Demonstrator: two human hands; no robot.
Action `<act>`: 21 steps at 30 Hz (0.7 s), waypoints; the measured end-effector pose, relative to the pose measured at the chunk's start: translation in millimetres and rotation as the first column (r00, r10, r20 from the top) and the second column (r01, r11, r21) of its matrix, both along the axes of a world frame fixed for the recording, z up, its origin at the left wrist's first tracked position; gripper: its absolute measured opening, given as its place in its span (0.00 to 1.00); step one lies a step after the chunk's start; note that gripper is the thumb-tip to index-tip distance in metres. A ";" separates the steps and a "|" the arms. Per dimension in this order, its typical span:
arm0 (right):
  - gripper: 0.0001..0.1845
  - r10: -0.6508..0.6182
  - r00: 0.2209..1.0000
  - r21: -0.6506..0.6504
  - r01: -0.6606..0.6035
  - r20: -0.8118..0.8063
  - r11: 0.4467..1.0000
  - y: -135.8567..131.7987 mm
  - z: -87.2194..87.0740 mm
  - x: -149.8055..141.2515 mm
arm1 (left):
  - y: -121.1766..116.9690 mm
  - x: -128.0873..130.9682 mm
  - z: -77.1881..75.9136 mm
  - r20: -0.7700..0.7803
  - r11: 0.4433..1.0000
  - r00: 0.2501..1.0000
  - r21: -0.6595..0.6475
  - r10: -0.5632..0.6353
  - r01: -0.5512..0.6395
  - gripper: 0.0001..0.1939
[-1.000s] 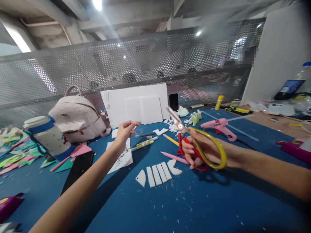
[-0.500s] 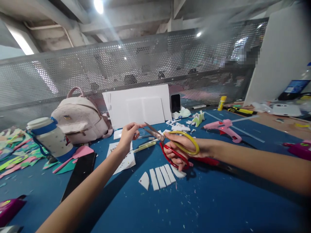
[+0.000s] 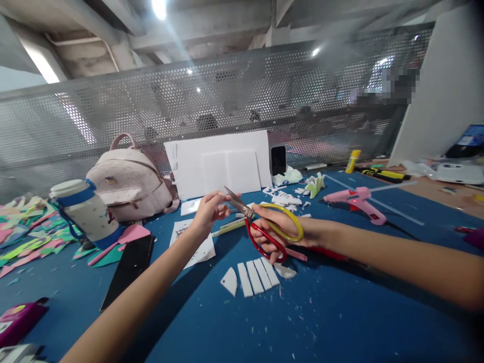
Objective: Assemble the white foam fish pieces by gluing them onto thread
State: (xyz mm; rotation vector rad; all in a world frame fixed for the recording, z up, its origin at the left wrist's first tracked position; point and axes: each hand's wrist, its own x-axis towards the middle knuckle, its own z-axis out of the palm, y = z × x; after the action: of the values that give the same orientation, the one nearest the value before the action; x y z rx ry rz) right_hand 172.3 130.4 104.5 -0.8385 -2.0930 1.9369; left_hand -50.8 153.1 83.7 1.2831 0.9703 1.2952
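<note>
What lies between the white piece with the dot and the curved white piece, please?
The head view shows four white strips between the dotted piece and the curved piece.

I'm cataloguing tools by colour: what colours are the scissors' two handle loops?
One loop is yellow, the other loop red; the head view shows both.

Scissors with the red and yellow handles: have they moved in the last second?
Yes, to the left: a second ago the pivot of the scissors sat right of the upright phone; now it is left of it, nearer the left hand.
</note>
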 end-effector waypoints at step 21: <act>0.38 -0.085 0.991 -0.352 0.045 -0.100 0.935 14.4 -13.3 0.6 | 7.6 -5.8 -4.9 0.162 0.995 0.985 -0.070 -0.057 0.069 0.11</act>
State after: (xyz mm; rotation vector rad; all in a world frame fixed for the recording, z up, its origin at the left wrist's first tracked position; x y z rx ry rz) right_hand 172.9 144.8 91.2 -0.8224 -1.6609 2.2986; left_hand -56.6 160.7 78.8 1.1257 0.8510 1.2798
